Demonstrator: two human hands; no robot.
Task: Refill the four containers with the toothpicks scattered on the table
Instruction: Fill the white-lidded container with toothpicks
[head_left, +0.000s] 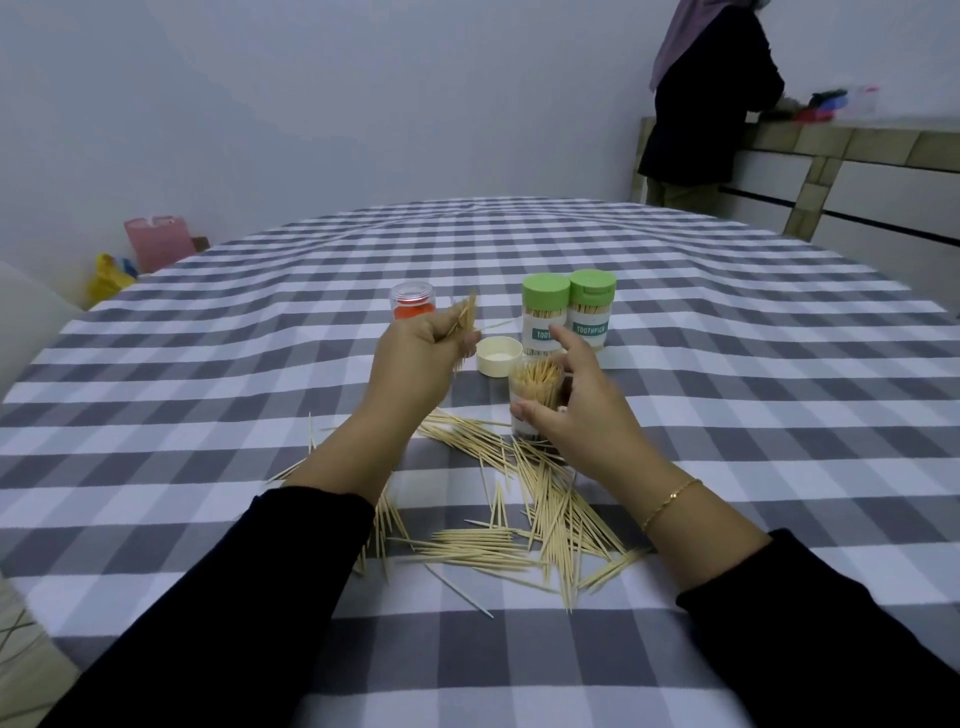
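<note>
My left hand (421, 358) holds a small bundle of toothpicks (466, 318) raised above the table. My right hand (579, 410) grips an open clear container (535, 395) that stands upright and is full of toothpicks. Its cream lid (498, 356) lies upturned just behind it. Two closed green-capped toothpick containers (545, 317) (591, 312) stand side by side at the back. A clear container with an orange bottom (413, 301) stands behind my left hand. Several loose toothpicks (540, 519) lie scattered on the cloth between my forearms.
The table wears a grey and white checked cloth (727, 415). A person (706, 93) stands at a counter at the back right. A pink bag (156, 241) and a yellow bag (106, 278) sit on the floor at the far left.
</note>
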